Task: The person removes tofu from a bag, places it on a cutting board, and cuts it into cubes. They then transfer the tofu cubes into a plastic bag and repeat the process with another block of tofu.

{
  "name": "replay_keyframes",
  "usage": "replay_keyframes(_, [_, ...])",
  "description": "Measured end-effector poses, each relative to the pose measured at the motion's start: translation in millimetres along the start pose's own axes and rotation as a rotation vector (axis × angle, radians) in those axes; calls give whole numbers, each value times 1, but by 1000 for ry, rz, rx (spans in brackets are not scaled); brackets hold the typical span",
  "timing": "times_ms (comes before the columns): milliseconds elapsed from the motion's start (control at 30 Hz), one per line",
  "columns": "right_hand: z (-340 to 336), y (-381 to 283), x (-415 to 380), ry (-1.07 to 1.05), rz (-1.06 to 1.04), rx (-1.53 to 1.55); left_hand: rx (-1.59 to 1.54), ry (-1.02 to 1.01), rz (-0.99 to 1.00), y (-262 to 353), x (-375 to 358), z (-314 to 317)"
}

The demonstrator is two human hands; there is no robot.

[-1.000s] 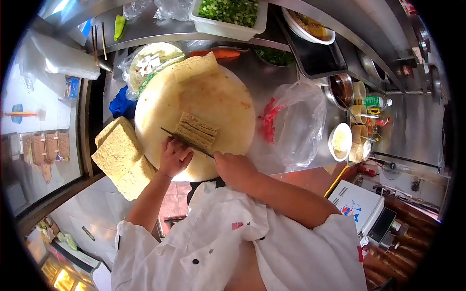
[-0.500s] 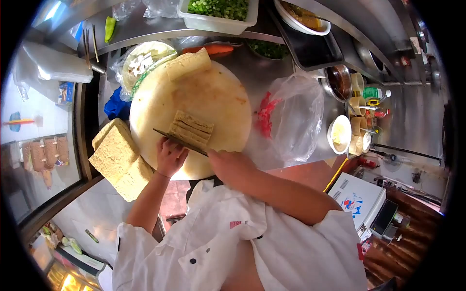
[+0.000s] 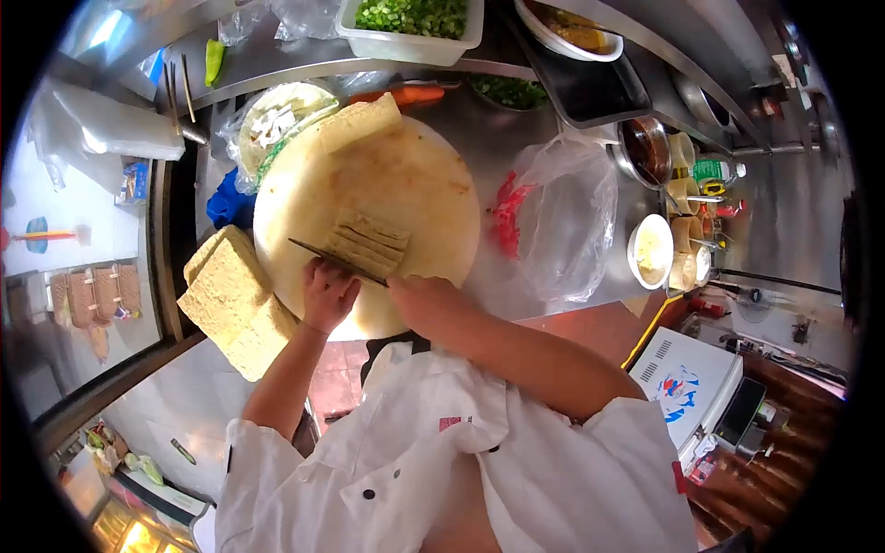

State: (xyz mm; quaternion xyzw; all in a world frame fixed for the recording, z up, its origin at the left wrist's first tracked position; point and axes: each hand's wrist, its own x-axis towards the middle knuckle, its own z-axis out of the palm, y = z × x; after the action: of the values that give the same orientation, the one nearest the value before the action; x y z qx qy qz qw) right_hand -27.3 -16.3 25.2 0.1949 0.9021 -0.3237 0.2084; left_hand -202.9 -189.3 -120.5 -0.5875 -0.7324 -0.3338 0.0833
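My right hand (image 3: 426, 302) is closed round the handle of a knife (image 3: 336, 261), whose blade points left, edge-on to the camera. Just above the blade, tan slices (image 3: 371, 241) of a spongy sheet lie side by side on the round cutting board (image 3: 433, 203). My left hand (image 3: 329, 293) is at the near side of the blade with its fingers bent and close together; whatever lies under them is hidden. A folded tan piece (image 3: 359, 122) rests at the board's far edge. Larger tan sheets (image 3: 235, 300) are stacked at the board's left.
Right of the board lies a clear plastic bag (image 3: 576, 221) with red parts. Beyond it are a white bowl (image 3: 651, 252) and a metal bowl of dark sauce (image 3: 645, 152). A tub of chopped greens (image 3: 410, 46) stands on the shelf. Carrots (image 3: 406, 95) lie behind the board.
The whole view has shifted slightly. The knife and both hands keep nearly the same place beside the slices.
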Motion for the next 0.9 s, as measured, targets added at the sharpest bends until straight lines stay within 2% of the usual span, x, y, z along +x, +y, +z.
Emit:
replay_keyframes(167, [6, 12, -19, -35, 14, -4, -23, 17, -3, 4, -1, -1])
replay_keyframes(233, [12, 16, -20, 74, -64, -6, -18, 12, -5, 7, 4, -5])
replay_keyframes(367, [23, 12, 11, 96, -101, 0, -42, -8, 37, -1, 2, -2])
replay_keyframes(467, [28, 19, 2, 26, -84, -114, -43, -14, 27, 1, 1, -3])
replay_keyframes(533, [33, 25, -9, 81, -48, -62, -37, 0, 13, 3, 1, -2])
replay_keyframes(667, [60, 25, 27, 190, -112, -40, -117, 13, 12, -3, -2, 2])
replay_keyframes(900, [62, 18, 37, 154, -25, -94, -20, 18, 14, 3, 7, -6])
